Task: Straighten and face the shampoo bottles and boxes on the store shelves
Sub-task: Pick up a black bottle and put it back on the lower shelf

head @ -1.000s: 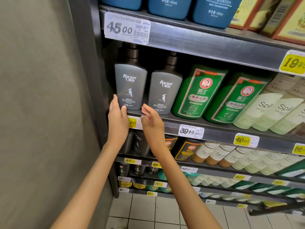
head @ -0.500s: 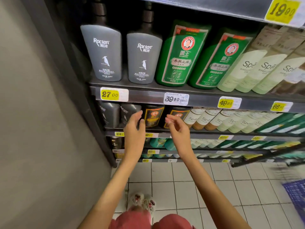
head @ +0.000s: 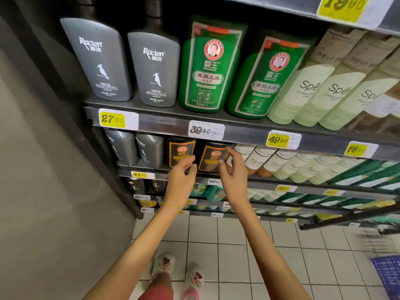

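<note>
- Left grip half open, fingers loosely curved, holding nothing; its fingertips lie just in front of a dark bottle, contact unclear
- Right grip loosely open too, thumb and fingers spread, empty
- Second dark bottle stands upright on the shelf, between both grips

I see the shelf bearing the 39.80 tag. Green bottles stand just above that tag, grey bottles up-left of it and pale bottles up-right. Dark bottles stand on the lower shelf below it.
</note>
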